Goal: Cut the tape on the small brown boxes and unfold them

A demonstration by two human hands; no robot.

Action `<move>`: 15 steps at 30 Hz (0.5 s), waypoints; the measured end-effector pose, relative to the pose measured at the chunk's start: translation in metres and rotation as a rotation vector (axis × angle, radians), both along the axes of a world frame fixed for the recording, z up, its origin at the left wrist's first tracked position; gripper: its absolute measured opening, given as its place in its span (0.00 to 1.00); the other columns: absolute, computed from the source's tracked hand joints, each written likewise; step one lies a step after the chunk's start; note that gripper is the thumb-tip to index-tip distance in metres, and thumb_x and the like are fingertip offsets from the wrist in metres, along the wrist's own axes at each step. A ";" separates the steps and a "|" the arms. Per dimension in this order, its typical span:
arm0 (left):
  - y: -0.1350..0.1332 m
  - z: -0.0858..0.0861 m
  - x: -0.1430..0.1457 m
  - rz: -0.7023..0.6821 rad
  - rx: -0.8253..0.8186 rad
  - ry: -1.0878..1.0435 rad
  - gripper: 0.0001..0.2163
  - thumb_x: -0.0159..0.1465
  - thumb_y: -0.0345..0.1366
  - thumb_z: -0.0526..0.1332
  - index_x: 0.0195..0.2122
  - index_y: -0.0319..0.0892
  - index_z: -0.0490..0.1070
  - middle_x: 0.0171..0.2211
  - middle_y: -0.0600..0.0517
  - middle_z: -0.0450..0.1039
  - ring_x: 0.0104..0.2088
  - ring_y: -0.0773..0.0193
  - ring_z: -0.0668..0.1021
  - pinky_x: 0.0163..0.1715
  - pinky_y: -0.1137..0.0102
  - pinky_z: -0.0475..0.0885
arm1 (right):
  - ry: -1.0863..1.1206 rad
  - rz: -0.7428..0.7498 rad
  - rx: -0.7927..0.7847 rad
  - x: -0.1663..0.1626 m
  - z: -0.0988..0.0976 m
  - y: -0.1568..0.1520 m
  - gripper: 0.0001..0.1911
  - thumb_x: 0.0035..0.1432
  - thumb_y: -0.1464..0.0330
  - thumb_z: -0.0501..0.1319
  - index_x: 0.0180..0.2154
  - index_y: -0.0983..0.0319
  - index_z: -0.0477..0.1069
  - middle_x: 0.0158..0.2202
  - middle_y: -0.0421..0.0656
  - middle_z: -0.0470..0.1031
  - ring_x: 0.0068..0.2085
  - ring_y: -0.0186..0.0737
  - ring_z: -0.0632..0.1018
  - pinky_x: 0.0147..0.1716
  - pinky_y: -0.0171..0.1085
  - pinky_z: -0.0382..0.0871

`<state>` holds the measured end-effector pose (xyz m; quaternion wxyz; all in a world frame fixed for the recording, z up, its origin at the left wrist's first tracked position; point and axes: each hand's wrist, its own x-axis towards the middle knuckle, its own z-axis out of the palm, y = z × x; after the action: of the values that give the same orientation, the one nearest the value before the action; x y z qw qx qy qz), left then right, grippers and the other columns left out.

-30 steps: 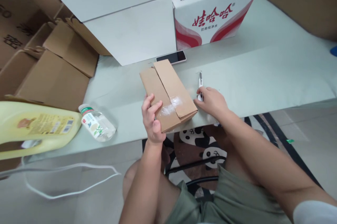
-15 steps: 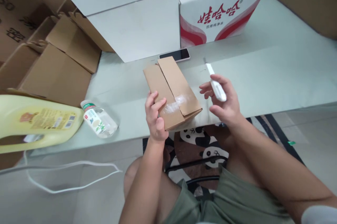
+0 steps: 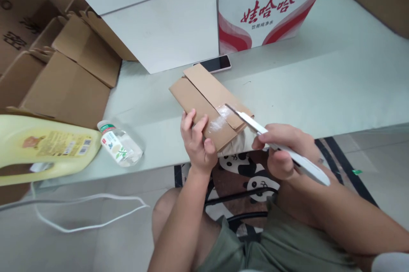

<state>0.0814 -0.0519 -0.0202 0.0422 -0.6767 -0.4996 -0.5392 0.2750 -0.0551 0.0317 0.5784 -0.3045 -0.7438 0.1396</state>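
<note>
My left hand (image 3: 200, 146) grips the near left edge of a small brown cardboard box (image 3: 194, 98), thumb and fingers around its corner. The box is tilted, and a strip of clear tape (image 3: 218, 123) crosses the seam between its flaps. In my right hand (image 3: 287, 146) is a white utility knife (image 3: 255, 127), pinched between thumb and fingers. Its blade points left and lies over the tape end of the box; whether the tip touches the tape I cannot tell.
A phone (image 3: 219, 64) lies behind the box, before the stacked white cartons (image 3: 166, 29). To the left are a clear bottle (image 3: 119, 144), a yellow jug (image 3: 64, 146) and open brown cartons (image 3: 64, 88). A white cable (image 3: 96, 197) hangs below the table edge (image 3: 153, 165).
My right hand has come down and turned, swinging the knife blade left over the box. My left hand and the box have shifted slightly right, the box rotating a little.
</note>
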 end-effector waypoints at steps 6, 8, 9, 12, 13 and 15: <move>0.001 -0.001 -0.001 -0.018 0.001 -0.014 0.21 0.73 0.44 0.45 0.56 0.43 0.71 0.61 0.42 0.66 0.64 0.51 0.69 0.67 0.48 0.61 | -0.018 0.049 0.061 -0.003 0.007 0.001 0.14 0.70 0.62 0.52 0.33 0.57 0.72 0.17 0.37 0.67 0.18 0.34 0.70 0.18 0.36 0.64; 0.000 -0.001 -0.001 -0.017 -0.002 -0.015 0.21 0.73 0.44 0.45 0.56 0.43 0.71 0.62 0.42 0.66 0.64 0.51 0.69 0.67 0.49 0.61 | 0.045 0.052 0.060 -0.005 0.005 0.001 0.14 0.70 0.62 0.52 0.33 0.57 0.72 0.17 0.37 0.66 0.17 0.34 0.69 0.18 0.36 0.63; 0.000 -0.001 -0.002 -0.018 -0.005 -0.013 0.21 0.73 0.44 0.45 0.56 0.43 0.71 0.62 0.42 0.66 0.64 0.50 0.69 0.67 0.49 0.61 | 0.063 0.053 0.065 -0.006 0.003 0.001 0.14 0.70 0.63 0.52 0.33 0.57 0.72 0.17 0.37 0.66 0.17 0.34 0.68 0.18 0.36 0.62; -0.001 0.000 -0.002 -0.018 -0.016 -0.002 0.21 0.73 0.44 0.45 0.56 0.43 0.71 0.61 0.41 0.66 0.64 0.50 0.69 0.66 0.49 0.61 | 0.011 0.049 0.114 -0.008 0.002 0.000 0.11 0.68 0.66 0.53 0.33 0.57 0.71 0.17 0.37 0.66 0.17 0.34 0.67 0.18 0.37 0.60; -0.001 0.000 -0.002 -0.016 -0.020 0.003 0.21 0.73 0.44 0.45 0.55 0.42 0.72 0.61 0.41 0.66 0.64 0.50 0.69 0.66 0.49 0.62 | -0.023 0.041 0.135 -0.008 0.002 -0.001 0.10 0.67 0.67 0.53 0.34 0.56 0.71 0.17 0.36 0.66 0.16 0.34 0.66 0.18 0.37 0.60; -0.001 0.001 -0.002 -0.006 -0.029 0.018 0.21 0.73 0.44 0.45 0.55 0.42 0.72 0.61 0.40 0.67 0.64 0.50 0.69 0.66 0.49 0.62 | -0.087 0.016 0.169 -0.008 0.004 -0.002 0.08 0.65 0.70 0.54 0.35 0.56 0.70 0.17 0.36 0.67 0.16 0.34 0.66 0.19 0.38 0.59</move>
<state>0.0792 -0.0531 -0.0189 0.0351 -0.6834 -0.5050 -0.5260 0.2669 -0.0568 0.0359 0.5682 -0.2544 -0.7797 0.0676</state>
